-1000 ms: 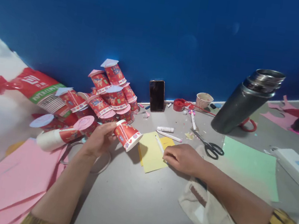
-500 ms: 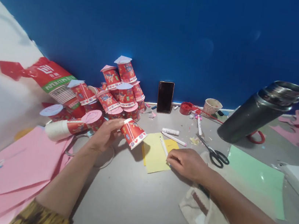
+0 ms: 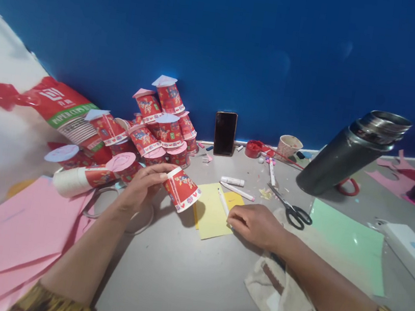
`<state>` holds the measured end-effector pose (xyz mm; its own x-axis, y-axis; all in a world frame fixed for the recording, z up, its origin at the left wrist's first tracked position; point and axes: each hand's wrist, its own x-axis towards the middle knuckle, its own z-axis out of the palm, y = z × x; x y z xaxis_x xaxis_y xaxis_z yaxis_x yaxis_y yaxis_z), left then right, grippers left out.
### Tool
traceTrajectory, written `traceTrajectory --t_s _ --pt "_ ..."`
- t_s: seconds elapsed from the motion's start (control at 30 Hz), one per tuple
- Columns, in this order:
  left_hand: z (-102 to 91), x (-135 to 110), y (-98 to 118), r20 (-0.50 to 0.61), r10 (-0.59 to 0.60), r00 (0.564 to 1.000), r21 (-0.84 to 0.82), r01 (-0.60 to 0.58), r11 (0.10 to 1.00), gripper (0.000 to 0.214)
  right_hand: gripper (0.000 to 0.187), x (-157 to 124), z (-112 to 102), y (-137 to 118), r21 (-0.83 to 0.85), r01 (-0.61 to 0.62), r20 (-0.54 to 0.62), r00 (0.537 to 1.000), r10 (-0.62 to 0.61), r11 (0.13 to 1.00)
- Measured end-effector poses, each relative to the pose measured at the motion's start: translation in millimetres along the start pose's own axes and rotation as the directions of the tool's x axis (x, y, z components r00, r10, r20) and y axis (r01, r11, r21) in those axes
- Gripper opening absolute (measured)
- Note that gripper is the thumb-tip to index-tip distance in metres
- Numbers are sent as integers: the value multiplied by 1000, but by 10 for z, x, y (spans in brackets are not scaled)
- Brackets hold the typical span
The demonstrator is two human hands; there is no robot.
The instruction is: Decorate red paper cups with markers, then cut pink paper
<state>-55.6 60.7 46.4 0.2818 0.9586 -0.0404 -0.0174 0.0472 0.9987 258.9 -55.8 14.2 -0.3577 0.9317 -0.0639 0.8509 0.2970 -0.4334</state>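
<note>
A red cup point(image 3: 182, 189) sits tilted in the left hand point(image 3: 143, 187), fingers closed on its narrow end. Right of them, the right hand point(image 3: 255, 225) is curled at a white pen point(image 3: 222, 200) on yellow paper point(image 3: 206, 220), grip unclear. The step seems to be steadying the cup; the next move calls for gentle pressure.

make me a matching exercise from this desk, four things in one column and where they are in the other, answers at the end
1. phone
2. black scissors
3. yellow sheet
4. red cup

A. just left of the green sheet
B. in the left hand
C. upright near the blue wall
D. under the pen at the right hand

Pairs: 1-C, 2-A, 3-D, 4-B
</note>
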Motion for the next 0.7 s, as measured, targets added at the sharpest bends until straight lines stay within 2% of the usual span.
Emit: traceTrajectory --t_s 0.1,0.2,0.3,0.4,0.5,0.57,0.6,0.7 --pt "24 -12 2 10 16 1000 38 -16 999 48 19 3 8 -20 -6 -14 -17 1000 14 1000" --pt "67 -32 21 7 64 998 97 -64 993 44 16 11 45 -84 -15 -95 -102 990 93 995" --pt "103 -57 37 49 150 987 254 -158 954 39 25 24 81 -155 -31 -153 -176 974 145 988" --pt "114 -83 18 204 241 949 539 -314 782 42 17 36 55 -163 -38 -195 -231 956 182 980" --pt "121 -102 -38 272 303 913 634 -407 657 47 17 43 -58 -90 -69 -300 -297 917 267 952" --pt "129 -96 -86 280 405 870 673 -479 564 47 20 49 -167 -1 -111 -394 -330 880 340 912" --pt "133 -83 -114 289 473 832 693 -523 496 45 23 53 -227 54 -133 -440 -344 861 375 888" --pt "147 -14 -214 367 654 661 727 -643 242 32 29 67 -414 248 -187 -545 -378 808 452 817"
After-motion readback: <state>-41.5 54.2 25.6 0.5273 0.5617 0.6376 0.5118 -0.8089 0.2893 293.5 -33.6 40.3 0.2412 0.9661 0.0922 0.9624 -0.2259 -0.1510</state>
